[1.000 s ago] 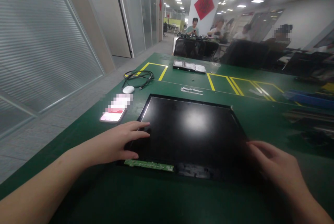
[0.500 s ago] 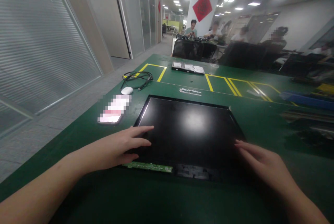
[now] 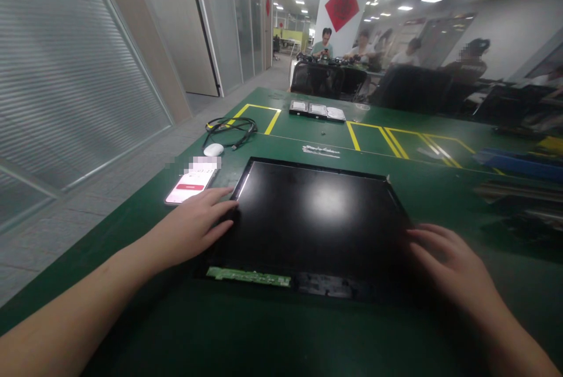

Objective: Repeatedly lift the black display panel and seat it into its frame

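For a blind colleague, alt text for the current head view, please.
Left hand and right hand at opposite sides of a black screen panel on a green table, a circuit board along the panel's near edge. A lit phone lies beyond the left hand.

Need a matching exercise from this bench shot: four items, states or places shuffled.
Items:
1. Screen panel
2. Circuit strip
3. Phone
4. Cable

States or places:
A. lit display, beside the left hand
B. lying in loops
C. dark, with a bright glare spot
D. green, along the panel's near edge

Pairs: 1-C, 2-D, 3-A, 4-B
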Demonstrator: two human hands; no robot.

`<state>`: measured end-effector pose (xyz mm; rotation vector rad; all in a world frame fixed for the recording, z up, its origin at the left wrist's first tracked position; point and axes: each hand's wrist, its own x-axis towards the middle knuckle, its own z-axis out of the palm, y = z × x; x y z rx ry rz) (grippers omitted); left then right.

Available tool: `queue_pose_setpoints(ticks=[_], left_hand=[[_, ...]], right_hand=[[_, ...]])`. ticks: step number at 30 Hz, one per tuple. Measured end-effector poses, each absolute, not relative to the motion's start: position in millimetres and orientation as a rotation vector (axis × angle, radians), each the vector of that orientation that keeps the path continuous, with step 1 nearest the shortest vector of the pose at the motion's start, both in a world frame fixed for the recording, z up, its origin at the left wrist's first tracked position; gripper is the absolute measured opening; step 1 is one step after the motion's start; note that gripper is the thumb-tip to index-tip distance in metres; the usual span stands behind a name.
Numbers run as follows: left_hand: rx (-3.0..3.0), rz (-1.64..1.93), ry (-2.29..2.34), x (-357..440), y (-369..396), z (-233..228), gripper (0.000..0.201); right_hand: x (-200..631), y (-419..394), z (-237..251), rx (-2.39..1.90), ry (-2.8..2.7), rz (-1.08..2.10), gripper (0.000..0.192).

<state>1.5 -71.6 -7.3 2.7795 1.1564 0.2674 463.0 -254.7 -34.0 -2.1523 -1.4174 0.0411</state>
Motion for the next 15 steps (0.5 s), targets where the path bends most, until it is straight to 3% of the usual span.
queue_pose_setpoints(ticks=[15], left_hand=[[2.751, 0.208, 1.276, 9, -70, -20, 0.051]], right_hand=[[480, -254, -55, -2.326, -1.337, 0.185, 0.052]])
